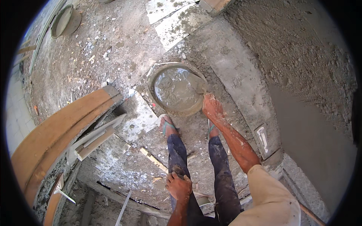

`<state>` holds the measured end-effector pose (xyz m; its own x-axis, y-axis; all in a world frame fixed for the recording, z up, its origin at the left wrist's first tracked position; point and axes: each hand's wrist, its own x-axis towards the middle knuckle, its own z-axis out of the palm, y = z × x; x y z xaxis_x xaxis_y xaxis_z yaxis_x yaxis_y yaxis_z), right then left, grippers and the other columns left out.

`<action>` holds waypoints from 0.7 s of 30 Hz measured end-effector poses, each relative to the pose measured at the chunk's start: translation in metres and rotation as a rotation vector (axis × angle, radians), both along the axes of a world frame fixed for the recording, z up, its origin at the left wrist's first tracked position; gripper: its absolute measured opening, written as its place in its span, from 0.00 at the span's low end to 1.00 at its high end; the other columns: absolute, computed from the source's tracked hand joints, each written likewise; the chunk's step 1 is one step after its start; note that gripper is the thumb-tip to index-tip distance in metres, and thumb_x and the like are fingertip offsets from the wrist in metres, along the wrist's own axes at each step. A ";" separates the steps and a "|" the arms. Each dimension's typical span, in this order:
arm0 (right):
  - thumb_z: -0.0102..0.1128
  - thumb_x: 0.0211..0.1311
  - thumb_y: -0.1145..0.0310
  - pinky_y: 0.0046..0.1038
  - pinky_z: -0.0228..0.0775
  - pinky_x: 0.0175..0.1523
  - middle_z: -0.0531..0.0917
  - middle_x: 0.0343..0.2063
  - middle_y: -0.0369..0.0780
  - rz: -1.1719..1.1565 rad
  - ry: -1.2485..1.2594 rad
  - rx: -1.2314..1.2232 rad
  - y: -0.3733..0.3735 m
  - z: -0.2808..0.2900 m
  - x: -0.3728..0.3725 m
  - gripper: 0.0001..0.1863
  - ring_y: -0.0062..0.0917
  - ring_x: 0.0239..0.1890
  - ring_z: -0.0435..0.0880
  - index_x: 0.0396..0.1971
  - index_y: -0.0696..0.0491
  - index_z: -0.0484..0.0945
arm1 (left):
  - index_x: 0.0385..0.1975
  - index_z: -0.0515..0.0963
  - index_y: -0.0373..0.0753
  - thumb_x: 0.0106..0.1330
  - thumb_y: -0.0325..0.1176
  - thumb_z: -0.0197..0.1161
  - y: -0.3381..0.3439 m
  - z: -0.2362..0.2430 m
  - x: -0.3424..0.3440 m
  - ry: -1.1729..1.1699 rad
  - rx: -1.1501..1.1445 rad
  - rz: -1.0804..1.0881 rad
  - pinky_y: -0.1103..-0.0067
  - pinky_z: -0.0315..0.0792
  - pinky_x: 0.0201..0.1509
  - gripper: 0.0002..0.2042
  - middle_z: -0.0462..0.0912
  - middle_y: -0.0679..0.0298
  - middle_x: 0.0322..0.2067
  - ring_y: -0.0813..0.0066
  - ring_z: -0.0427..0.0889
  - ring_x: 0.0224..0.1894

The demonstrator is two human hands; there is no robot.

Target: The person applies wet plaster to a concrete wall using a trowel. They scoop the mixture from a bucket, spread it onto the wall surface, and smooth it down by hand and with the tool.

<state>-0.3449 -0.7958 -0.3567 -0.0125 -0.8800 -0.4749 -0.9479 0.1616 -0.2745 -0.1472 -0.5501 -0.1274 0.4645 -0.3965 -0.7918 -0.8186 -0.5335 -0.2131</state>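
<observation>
My right hand (213,106) is closed at the near right rim of a round, mud-coated basin (154,98). It grips a trowel whose handle is hidden in the fist. The mortar-covered trowel blade (201,87) reaches over the rim into the basin. Wet grey mortar (175,92) fills the basin, watery and shiny on top with soft lumps at the left. My left hand (179,186) lies on my left thigh, its fingers curled around something dark that mostly stays hidden. My sandalled feet stand on the near side of the basin.
Smooth wet cement (305,139) borders rough mortar (301,49) at the right, beyond a concrete ledge (241,75). A curved brown board (64,132) and a white-edged strip (98,137) lie left. Splattered white tiles (181,26), rubble and another basin (64,22) are farther off.
</observation>
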 end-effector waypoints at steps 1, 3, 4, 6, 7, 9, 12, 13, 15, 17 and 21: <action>0.57 0.68 0.63 0.55 0.78 0.50 0.85 0.39 0.59 0.011 -0.051 0.034 0.002 -0.010 0.016 0.18 0.58 0.44 0.87 0.50 0.60 0.76 | 0.62 0.76 0.36 0.61 0.47 0.68 0.001 0.001 0.000 -0.007 0.001 -0.012 0.56 0.69 0.65 0.31 0.77 0.52 0.62 0.50 0.75 0.65; 0.56 0.68 0.64 0.55 0.79 0.50 0.85 0.40 0.58 0.028 -0.145 0.088 0.003 -0.023 0.045 0.17 0.58 0.44 0.87 0.48 0.61 0.76 | 0.62 0.76 0.36 0.61 0.47 0.68 0.004 -0.001 0.002 -0.002 -0.041 -0.043 0.57 0.70 0.65 0.31 0.77 0.51 0.61 0.49 0.76 0.64; 0.56 0.68 0.64 0.55 0.78 0.50 0.85 0.40 0.59 0.048 -0.210 0.099 0.006 -0.029 0.055 0.16 0.58 0.44 0.86 0.48 0.61 0.76 | 0.62 0.76 0.36 0.61 0.47 0.68 0.006 0.000 0.002 -0.005 -0.036 -0.040 0.57 0.70 0.65 0.31 0.77 0.51 0.61 0.49 0.76 0.63; 0.57 0.68 0.64 0.55 0.78 0.49 0.85 0.39 0.59 0.084 -0.335 0.114 0.010 -0.036 0.066 0.16 0.58 0.44 0.86 0.48 0.60 0.77 | 0.62 0.76 0.36 0.61 0.48 0.68 0.005 -0.002 0.003 -0.004 -0.031 -0.039 0.57 0.70 0.65 0.31 0.77 0.52 0.62 0.49 0.76 0.63; 0.58 0.67 0.63 0.54 0.78 0.49 0.86 0.39 0.59 0.068 -0.389 0.118 0.011 -0.036 0.069 0.16 0.57 0.44 0.87 0.47 0.60 0.78 | 0.62 0.76 0.37 0.61 0.48 0.68 0.005 -0.001 0.004 -0.006 -0.019 -0.024 0.56 0.69 0.65 0.31 0.77 0.52 0.62 0.49 0.75 0.64; 0.61 0.67 0.60 0.53 0.78 0.49 0.86 0.38 0.59 0.027 -0.490 0.120 0.010 -0.031 0.067 0.17 0.56 0.45 0.87 0.47 0.59 0.79 | 0.62 0.76 0.37 0.61 0.48 0.68 0.005 -0.001 0.006 -0.002 -0.002 -0.001 0.56 0.68 0.66 0.31 0.76 0.53 0.63 0.50 0.74 0.66; 0.65 0.65 0.56 0.53 0.79 0.46 0.87 0.35 0.58 -0.006 -0.551 0.082 0.009 -0.006 0.055 0.20 0.55 0.42 0.88 0.47 0.57 0.80 | 0.61 0.76 0.38 0.61 0.48 0.69 0.005 -0.004 0.005 -0.017 0.002 -0.006 0.56 0.68 0.66 0.30 0.76 0.54 0.63 0.51 0.74 0.66; 0.65 0.66 0.55 0.52 0.79 0.44 0.87 0.33 0.56 0.021 -0.509 0.073 0.008 0.001 0.046 0.20 0.55 0.39 0.88 0.47 0.56 0.80 | 0.61 0.76 0.38 0.60 0.48 0.69 0.003 -0.003 0.001 -0.030 0.012 -0.013 0.56 0.68 0.66 0.30 0.76 0.54 0.63 0.52 0.74 0.66; 0.64 0.66 0.53 0.51 0.79 0.40 0.87 0.29 0.52 0.057 -0.472 0.019 0.008 0.022 0.046 0.20 0.54 0.35 0.88 0.46 0.55 0.81 | 0.60 0.76 0.38 0.60 0.47 0.69 0.002 -0.003 -0.003 -0.038 0.018 -0.036 0.56 0.68 0.66 0.30 0.76 0.54 0.62 0.52 0.74 0.65; 0.64 0.65 0.54 0.49 0.79 0.38 0.87 0.29 0.52 0.155 -0.530 -0.092 0.010 0.056 0.041 0.18 0.51 0.36 0.88 0.43 0.55 0.82 | 0.60 0.76 0.37 0.60 0.47 0.70 0.004 -0.003 -0.008 -0.028 0.005 -0.032 0.57 0.69 0.65 0.30 0.77 0.54 0.61 0.53 0.74 0.65; 0.64 0.65 0.56 0.42 0.78 0.34 0.86 0.27 0.49 0.188 -0.823 -0.040 -0.003 0.155 0.039 0.18 0.43 0.35 0.88 0.40 0.58 0.82 | 0.58 0.76 0.36 0.60 0.48 0.70 0.000 0.006 -0.013 -0.088 0.024 -0.071 0.58 0.74 0.62 0.30 0.78 0.53 0.59 0.52 0.78 0.61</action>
